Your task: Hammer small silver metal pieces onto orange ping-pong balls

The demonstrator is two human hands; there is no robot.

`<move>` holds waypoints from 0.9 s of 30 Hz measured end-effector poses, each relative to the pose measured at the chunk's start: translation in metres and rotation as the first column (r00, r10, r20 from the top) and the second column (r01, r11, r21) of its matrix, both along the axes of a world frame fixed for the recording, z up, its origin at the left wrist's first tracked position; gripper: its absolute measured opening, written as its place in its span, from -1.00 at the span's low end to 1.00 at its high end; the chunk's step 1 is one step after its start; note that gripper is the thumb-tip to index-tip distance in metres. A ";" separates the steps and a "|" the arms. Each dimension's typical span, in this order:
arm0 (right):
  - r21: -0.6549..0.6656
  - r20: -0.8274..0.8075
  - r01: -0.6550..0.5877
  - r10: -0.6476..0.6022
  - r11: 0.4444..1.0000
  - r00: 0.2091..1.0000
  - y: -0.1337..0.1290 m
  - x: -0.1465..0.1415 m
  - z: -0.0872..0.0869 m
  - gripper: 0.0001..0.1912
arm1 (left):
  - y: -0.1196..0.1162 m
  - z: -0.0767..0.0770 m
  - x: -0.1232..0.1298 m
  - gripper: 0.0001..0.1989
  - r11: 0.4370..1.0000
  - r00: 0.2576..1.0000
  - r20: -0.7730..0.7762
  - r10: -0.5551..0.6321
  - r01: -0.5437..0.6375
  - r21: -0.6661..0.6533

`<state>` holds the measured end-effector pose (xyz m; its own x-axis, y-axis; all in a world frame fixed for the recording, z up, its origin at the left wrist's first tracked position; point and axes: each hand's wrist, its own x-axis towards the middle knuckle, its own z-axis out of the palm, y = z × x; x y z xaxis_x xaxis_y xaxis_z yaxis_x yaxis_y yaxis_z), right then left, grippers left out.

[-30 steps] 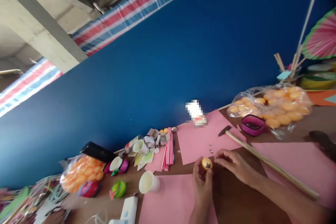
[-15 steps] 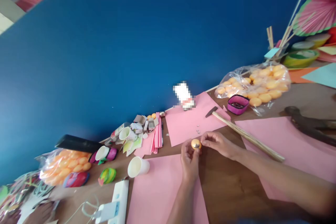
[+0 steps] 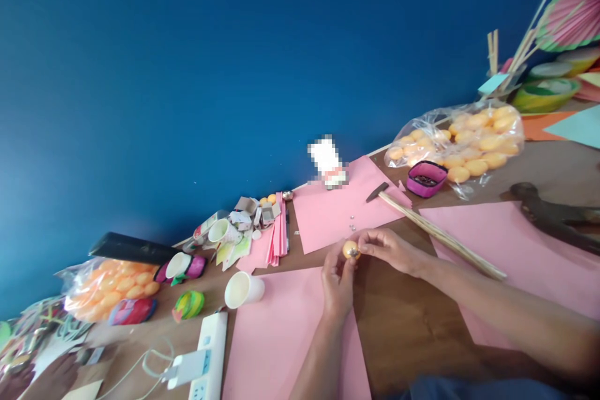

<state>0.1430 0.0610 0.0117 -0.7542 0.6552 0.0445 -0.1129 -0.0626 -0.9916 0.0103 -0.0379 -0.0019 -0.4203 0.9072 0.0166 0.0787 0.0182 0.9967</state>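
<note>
My left hand [image 3: 338, 281] is closed around a small orange ball [image 3: 349, 250], possibly a table tennis ball, with shiny silvery bits on its front. Against the ball's right side, my right hand [image 3: 384, 250] pinches thumb and fingertips together; what lies between them is too small to make out. Just beyond the hands, a few tiny shiny pieces [image 3: 352, 227] lie on a pink sheet [image 3: 319, 225]. A wooden-handled hammer [image 3: 435, 232] rests to the right of my right hand.
A magenta box [image 3: 427, 180] of small dark pieces stands beside a clear bag of orange balls [image 3: 478, 137]. Leftward are a white paper cup [image 3: 244, 290], a power strip [image 3: 209, 350] and another bag of balls [image 3: 112, 287]. Another person's hands [image 3: 51, 378] show at lower left.
My right fingertips have come in against the ball. The silvery part of the ball shows more to the front. The camera view has shifted slightly.
</note>
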 end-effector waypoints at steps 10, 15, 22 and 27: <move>0.017 0.039 -0.033 0.032 0.999 0.999 0.001 0.001 0.002 -0.75 | 0.000 -0.004 -0.001 -0.60 1.000 1.000 -0.013 0.004 -0.004 0.015; -0.008 0.034 -0.060 0.060 0.998 0.998 0.001 0.001 0.004 -0.75 | -0.001 -0.006 -0.002 -0.63 1.000 1.000 -0.022 -0.003 0.003 0.016; 0.000 0.052 -0.053 0.053 0.999 0.997 0.001 0.002 0.008 -0.74 | -0.001 0.000 -0.002 -0.63 1.000 0.999 -0.027 -0.022 0.022 0.013; 0.006 0.075 -0.064 0.063 0.998 0.995 0.001 0.002 0.006 -0.75 | -0.001 0.000 -0.002 -0.62 0.999 0.999 -0.020 -0.037 0.037 0.006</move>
<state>0.1450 0.0617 0.0180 -0.7957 0.6057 -0.0087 -0.0340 -0.0591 -0.9977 0.0084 -0.0392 -0.0014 -0.3861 0.9219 0.0305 0.0989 0.0085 0.9951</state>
